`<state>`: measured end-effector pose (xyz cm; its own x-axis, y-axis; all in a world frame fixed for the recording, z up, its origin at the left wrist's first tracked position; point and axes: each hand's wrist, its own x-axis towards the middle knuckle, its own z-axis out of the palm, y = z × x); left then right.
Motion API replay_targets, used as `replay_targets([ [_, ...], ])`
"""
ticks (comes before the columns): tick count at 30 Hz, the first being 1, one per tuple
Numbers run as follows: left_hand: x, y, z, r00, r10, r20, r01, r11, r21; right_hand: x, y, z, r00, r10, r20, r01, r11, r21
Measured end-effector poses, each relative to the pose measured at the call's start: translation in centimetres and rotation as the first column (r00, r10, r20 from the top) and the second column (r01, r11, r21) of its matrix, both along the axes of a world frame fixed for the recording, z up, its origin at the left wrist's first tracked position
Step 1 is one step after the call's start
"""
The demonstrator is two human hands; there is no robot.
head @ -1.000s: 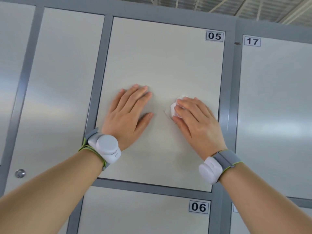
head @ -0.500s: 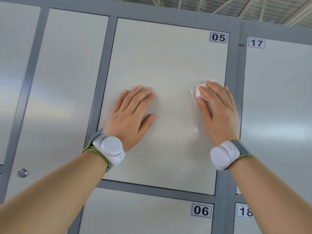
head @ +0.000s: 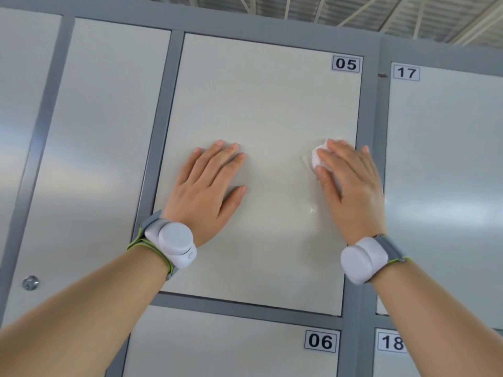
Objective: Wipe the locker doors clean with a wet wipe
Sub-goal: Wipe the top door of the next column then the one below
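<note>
R hand (head: pixel 351 186), fingers flat, presses wet wipe (head: pixel 318 158) near door 05 (head: pixel 266 104) right edge; L hand (head: pixel 208 186) flat, bracing w/ open fingers; risk: wipe bunches, leaving streaks.

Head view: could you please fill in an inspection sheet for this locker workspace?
Surface: door 05, pale, shut; faint wet mark right of centre.
Job's things: wet wipe, bunched under the right hand, near the door's right edge.
Clutter: nothing seen.
Grips: left hand flat on door 05, holding nothing; right hand presses the wipe on it.
Cables: nothing seen.
Surroundings: door 06 below, door 17 right; round lock lower left; ceiling beams above.
</note>
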<state>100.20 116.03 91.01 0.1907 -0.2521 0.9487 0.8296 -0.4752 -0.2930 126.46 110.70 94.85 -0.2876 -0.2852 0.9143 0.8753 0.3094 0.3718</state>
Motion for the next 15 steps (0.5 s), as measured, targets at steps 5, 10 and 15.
replay_targets([
  [5, 0.1, 0.0, 0.0, 1.0, 0.002, -0.005, -0.002, 1.0, -0.001, 0.9, -0.1, 0.5, 0.992, -0.109, -0.064, 0.113, 0.991, 0.071],
  [10, 0.1, -0.1, -0.1, 1.0, 0.014, -0.011, -0.014, 1.0, -0.008, 0.3, -0.6, -3.1, 0.994, -0.105, 0.015, 0.104, 0.994, 0.046],
  [15, 0.1, -0.1, 0.0, 1.0, 0.021, -0.008, -0.021, 1.0, -0.006, -0.3, -0.5, -6.4, 0.988, -0.11, 0.105, 0.113, 0.993, -0.026],
])
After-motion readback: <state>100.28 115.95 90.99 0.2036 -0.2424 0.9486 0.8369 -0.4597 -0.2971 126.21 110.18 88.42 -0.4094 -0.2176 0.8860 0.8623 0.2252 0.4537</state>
